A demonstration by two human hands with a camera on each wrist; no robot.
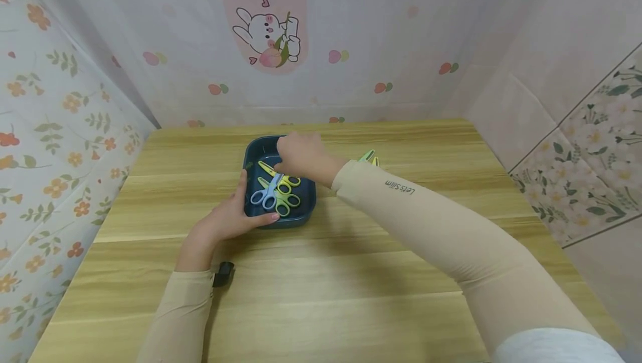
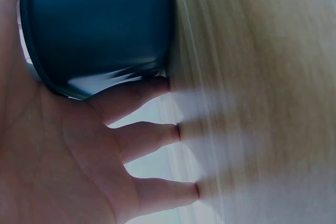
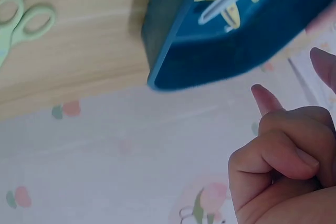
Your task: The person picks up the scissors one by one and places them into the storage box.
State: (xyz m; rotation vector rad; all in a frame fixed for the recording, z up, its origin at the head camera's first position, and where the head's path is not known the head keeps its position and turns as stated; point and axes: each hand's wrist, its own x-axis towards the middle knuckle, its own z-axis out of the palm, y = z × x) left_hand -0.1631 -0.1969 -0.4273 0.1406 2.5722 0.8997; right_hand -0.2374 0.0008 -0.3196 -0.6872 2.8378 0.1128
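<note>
A dark blue tray [image 1: 303,219] stands on the table, with yellow scissors [image 1: 291,181], light blue scissors [image 1: 271,190] and green scissors [image 1: 286,202] lying crossed in it. My left hand [image 1: 227,218] steadies the tray's near left corner. Its thumb reaches over the near rim; in the left wrist view the spread, straight fingers [image 2: 147,137] lie outside the wall, tips at the tabletop. Over the tray's far right part is my right hand [image 1: 302,155]. In the right wrist view nothing shows between its thumb and raised finger, which stand apart; the other fingers [image 3: 283,150] are curled.
Right of the tray, light green scissors [image 3: 23,27] lie on the wooden table [image 1: 321,296]. In the head view my right forearm hides part of them, beside a yellow tip [image 1: 375,161]. Printed curtains [image 1: 351,90] hang close behind the table and at both sides.
</note>
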